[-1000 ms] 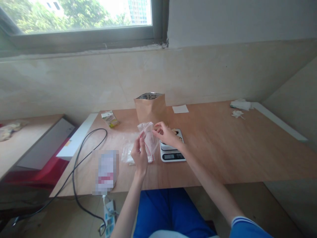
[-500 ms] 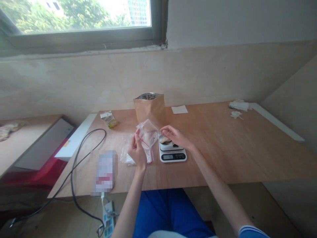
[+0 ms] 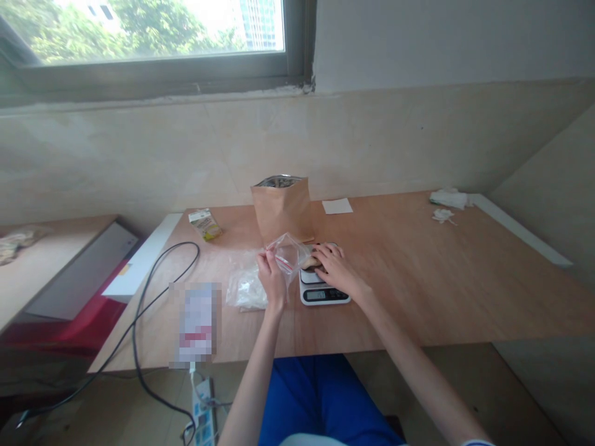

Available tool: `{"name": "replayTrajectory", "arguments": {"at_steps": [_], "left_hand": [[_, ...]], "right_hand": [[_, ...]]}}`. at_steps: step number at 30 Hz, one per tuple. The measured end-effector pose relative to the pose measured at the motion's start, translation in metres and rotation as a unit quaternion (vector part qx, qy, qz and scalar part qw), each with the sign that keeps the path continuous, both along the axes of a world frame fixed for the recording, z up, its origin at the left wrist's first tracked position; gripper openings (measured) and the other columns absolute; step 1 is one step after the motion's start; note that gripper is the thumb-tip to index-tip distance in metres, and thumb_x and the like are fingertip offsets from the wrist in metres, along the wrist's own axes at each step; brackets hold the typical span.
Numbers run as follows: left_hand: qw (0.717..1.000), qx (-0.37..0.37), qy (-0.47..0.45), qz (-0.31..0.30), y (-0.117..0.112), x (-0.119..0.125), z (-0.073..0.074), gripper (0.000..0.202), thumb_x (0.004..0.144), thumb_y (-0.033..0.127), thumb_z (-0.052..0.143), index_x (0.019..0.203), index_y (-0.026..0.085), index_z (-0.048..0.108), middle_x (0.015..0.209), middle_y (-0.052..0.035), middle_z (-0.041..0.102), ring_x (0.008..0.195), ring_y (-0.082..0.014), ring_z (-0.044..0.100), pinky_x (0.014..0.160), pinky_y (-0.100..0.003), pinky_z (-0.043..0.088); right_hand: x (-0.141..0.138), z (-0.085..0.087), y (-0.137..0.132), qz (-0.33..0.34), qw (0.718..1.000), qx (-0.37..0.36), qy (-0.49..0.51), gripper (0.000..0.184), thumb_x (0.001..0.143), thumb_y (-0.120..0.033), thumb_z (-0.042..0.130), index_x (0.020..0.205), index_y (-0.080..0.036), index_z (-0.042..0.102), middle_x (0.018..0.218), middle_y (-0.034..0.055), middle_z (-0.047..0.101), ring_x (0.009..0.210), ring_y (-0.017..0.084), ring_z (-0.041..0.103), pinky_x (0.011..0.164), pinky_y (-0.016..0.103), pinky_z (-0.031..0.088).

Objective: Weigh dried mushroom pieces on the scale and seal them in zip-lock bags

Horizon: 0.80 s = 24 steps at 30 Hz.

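My left hand [image 3: 272, 275] pinches the rim of a clear zip bag [image 3: 290, 253] with a red seal line. The bag's mouth leans towards the kitchen scale [image 3: 325, 296], which is white with a dark display panel. On the scale's pan lie beige and dark brown pieces [image 3: 312, 262], too small to name and partly covered. Over them reaches my right hand [image 3: 335, 266], fingers apart, its tips touching the pieces. More clear plastic bags [image 3: 246, 288] lie in a pile beside my left hand.
Behind the bag stands an open brown paper pouch [image 3: 281, 207] with a silvery inside. A small carton [image 3: 205, 224], a phone-like blurred item [image 3: 198, 322] and a black cable [image 3: 134, 322] are to the left. White paper [image 3: 337, 205] lies at the back, crumpled white items [image 3: 449, 198] far right.
My right hand has come down onto the pieces on the scale, its fingers spreading. My left hand has shifted right and brought the zip bag closer to the scale.
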<state>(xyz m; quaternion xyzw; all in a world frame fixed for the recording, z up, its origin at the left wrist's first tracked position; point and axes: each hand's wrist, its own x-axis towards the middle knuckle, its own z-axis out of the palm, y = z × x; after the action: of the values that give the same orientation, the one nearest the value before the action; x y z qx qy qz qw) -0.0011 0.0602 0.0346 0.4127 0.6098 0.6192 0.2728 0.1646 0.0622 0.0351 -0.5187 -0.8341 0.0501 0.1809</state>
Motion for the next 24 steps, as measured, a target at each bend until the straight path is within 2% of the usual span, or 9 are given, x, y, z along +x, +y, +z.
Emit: {"name": "replayTrajectory", "arguments": {"at_steps": [5,8,12,14,16,19,21,24], "left_hand": [[1.000,0.002,-0.014,0.014,0.002,0.001,-0.005,0.030,0.089,0.046,0.034,0.084,0.020,0.048,0.089,-0.0051,0.063,0.085,-0.0174,0.059,0.078,-0.029,0.041],[0.999,0.017,-0.018,0.028,0.003,-0.001,-0.005,0.030,0.088,0.046,0.034,0.085,0.020,0.048,0.090,-0.0052,0.062,0.086,-0.0171,0.059,0.078,-0.029,0.041],[0.999,0.013,-0.012,0.031,0.004,0.001,-0.005,0.029,0.088,0.046,0.034,0.085,0.020,0.047,0.088,-0.0049,0.061,0.084,-0.0173,0.058,0.078,-0.030,0.041],[1.000,0.009,-0.015,0.018,0.003,0.005,-0.006,0.028,0.089,0.045,0.034,0.087,0.020,0.047,0.089,-0.0049,0.060,0.083,-0.0171,0.058,0.078,-0.030,0.042],[1.000,-0.001,-0.019,0.002,0.001,0.011,-0.008,0.029,0.089,0.046,0.033,0.087,0.020,0.046,0.088,-0.0049,0.060,0.083,-0.0172,0.058,0.078,-0.031,0.042],[1.000,-0.012,-0.022,-0.011,-0.002,0.020,-0.007,0.029,0.089,0.046,0.031,0.089,0.020,0.045,0.090,-0.0058,0.059,0.086,-0.0181,0.058,0.080,-0.032,0.042],[0.999,-0.012,-0.034,-0.008,-0.005,0.023,-0.004,0.029,0.090,0.046,0.029,0.090,0.021,0.043,0.092,-0.0066,0.058,0.090,-0.0183,0.057,0.082,-0.033,0.041],[0.998,-0.018,-0.068,0.000,-0.005,0.023,0.001,0.028,0.091,0.045,0.027,0.092,0.021,0.041,0.096,-0.0070,0.057,0.089,-0.0176,0.057,0.081,-0.032,0.041]], "right_hand": [[-0.003,-0.003,0.004,-0.011,1.000,0.018,0.024,0.019,0.081,-0.021,0.055,0.099,-0.018,0.060,0.112,0.0113,0.062,0.109,0.028,0.047,0.092,0.046,0.031],[-0.004,0.000,0.005,-0.057,0.995,0.019,0.086,0.014,0.079,-0.025,0.058,0.092,-0.020,0.061,0.100,0.0085,0.066,0.105,0.026,0.049,0.090,0.044,0.030],[-0.007,0.020,0.003,-0.166,0.968,0.028,0.184,0.014,0.078,-0.029,0.059,0.089,-0.021,0.060,0.093,0.0072,0.068,0.097,0.027,0.054,0.087,0.045,0.031],[-0.011,0.036,0.002,-0.185,0.950,0.034,0.249,0.017,0.079,-0.034,0.058,0.090,-0.021,0.059,0.092,0.0069,0.067,0.092,0.026,0.056,0.085,0.043,0.034],[-0.016,0.052,0.002,-0.159,0.941,0.027,0.298,0.021,0.080,-0.038,0.058,0.091,-0.022,0.059,0.090,0.0056,0.068,0.087,0.023,0.058,0.084,0.040,0.037],[-0.022,0.065,0.002,-0.090,0.953,0.011,0.288,0.023,0.082,-0.042,0.056,0.094,-0.023,0.060,0.090,0.0035,0.068,0.088,0.021,0.058,0.086,0.039,0.037],[-0.021,0.065,0.002,-0.063,0.957,0.017,0.282,0.023,0.086,-0.041,0.050,0.098,-0.023,0.060,0.097,0.0042,0.066,0.094,0.021,0.057,0.088,0.039,0.038],[-0.010,0.049,0.001,-0.070,0.951,0.029,0.299,0.024,0.092,-0.033,0.039,0.097,-0.021,0.059,0.100,0.0077,0.061,0.096,0.021,0.056,0.086,0.036,0.042]]}}
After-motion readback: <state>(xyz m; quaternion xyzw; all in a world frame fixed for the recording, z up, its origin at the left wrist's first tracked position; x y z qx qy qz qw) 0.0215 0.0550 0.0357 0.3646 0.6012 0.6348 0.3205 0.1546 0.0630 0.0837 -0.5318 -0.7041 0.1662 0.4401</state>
